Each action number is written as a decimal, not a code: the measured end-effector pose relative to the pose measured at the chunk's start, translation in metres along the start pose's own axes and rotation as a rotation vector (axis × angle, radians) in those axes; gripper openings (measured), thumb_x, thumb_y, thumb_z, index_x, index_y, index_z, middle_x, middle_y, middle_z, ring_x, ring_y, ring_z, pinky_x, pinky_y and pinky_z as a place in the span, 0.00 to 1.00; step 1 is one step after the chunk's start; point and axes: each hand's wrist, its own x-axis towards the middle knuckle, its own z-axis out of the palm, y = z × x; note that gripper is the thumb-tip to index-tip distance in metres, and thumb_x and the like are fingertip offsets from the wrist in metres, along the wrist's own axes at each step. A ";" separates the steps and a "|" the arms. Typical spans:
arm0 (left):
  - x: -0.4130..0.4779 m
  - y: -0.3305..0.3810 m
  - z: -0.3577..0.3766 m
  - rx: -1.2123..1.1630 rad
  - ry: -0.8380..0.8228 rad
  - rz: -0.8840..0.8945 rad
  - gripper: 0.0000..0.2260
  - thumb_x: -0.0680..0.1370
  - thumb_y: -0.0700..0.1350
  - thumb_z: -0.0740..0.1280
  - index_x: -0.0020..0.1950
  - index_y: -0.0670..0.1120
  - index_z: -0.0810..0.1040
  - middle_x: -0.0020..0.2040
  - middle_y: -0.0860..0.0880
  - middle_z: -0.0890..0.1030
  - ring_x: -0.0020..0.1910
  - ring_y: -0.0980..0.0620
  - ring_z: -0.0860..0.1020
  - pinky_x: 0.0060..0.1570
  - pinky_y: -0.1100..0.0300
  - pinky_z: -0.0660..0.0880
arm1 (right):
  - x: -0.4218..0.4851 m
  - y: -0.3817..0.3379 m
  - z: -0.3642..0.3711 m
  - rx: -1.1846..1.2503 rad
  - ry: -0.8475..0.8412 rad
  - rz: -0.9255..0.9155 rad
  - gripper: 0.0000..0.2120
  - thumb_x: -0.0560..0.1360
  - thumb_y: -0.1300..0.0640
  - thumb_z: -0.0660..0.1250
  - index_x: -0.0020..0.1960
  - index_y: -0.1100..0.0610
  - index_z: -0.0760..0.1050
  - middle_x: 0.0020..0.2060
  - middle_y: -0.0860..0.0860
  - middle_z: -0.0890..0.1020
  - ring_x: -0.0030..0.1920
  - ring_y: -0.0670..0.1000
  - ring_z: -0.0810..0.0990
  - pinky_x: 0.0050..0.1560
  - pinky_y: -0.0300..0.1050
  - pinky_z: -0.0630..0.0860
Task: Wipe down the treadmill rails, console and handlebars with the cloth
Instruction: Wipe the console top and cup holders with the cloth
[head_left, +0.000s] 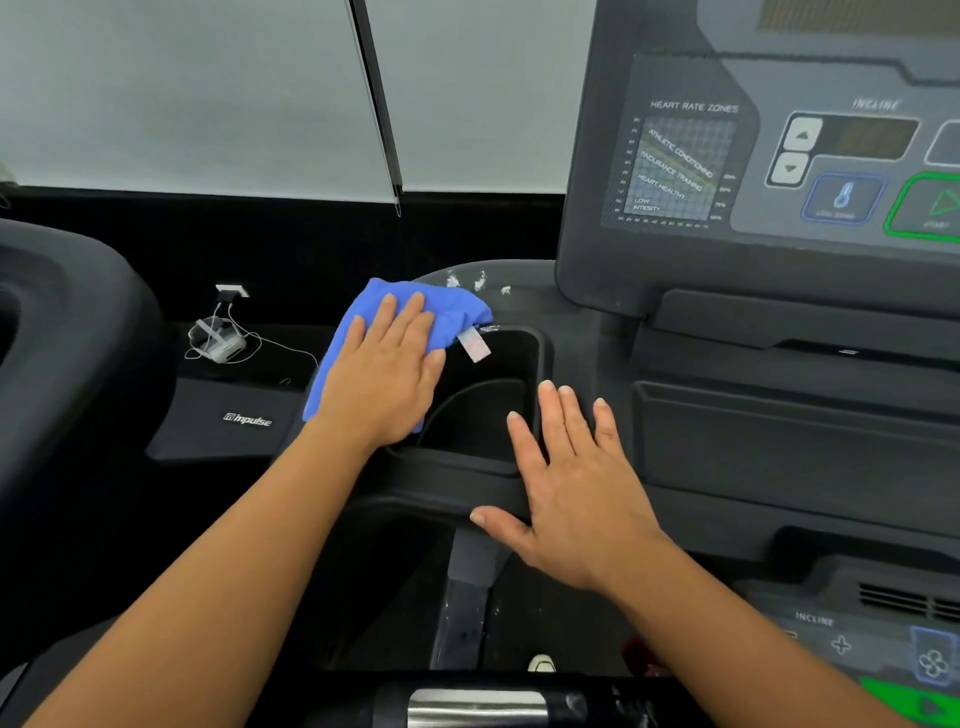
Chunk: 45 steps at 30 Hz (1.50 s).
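Observation:
A blue cloth (457, 312) with a white tag lies over the left rim of the treadmill's cup holder (488, 415). My left hand (387, 379) presses flat on the cloth, fingers straight. White smears (475, 281) mark the dark surface just beyond the cloth. My right hand (566, 493) rests open on the console frame to the right of the cup holder, its thumb along the front edge. The console panel (758, 156) with its heart-rate chart and buttons rises at the upper right. A handlebar with a metal grip sensor (478, 706) crosses the bottom edge.
A neighbouring black treadmill (78, 364) curves in at the left. On the floor beyond lies a wall plug with white cables and a small device (221, 343). A window with a dark frame bar (379, 104) fills the back.

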 end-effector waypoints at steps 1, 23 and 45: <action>0.005 0.002 0.000 0.001 0.008 -0.050 0.26 0.82 0.55 0.46 0.78 0.45 0.51 0.79 0.48 0.49 0.77 0.47 0.45 0.74 0.47 0.45 | 0.000 0.000 0.000 -0.002 -0.006 0.000 0.44 0.72 0.26 0.37 0.76 0.56 0.37 0.74 0.65 0.35 0.74 0.63 0.34 0.72 0.65 0.36; 0.087 0.044 -0.001 -0.019 -0.003 0.047 0.25 0.82 0.56 0.45 0.78 0.50 0.51 0.78 0.51 0.52 0.76 0.45 0.49 0.73 0.45 0.47 | 0.005 -0.004 0.003 -0.014 0.015 0.024 0.45 0.72 0.26 0.39 0.76 0.59 0.51 0.74 0.66 0.46 0.75 0.65 0.43 0.71 0.68 0.44; 0.017 0.021 0.003 -0.302 0.003 0.167 0.22 0.82 0.52 0.53 0.76 0.49 0.58 0.76 0.50 0.61 0.77 0.50 0.50 0.73 0.53 0.45 | 0.003 -0.003 -0.003 0.026 -0.045 0.037 0.46 0.71 0.26 0.39 0.76 0.56 0.35 0.73 0.63 0.32 0.73 0.61 0.30 0.72 0.64 0.34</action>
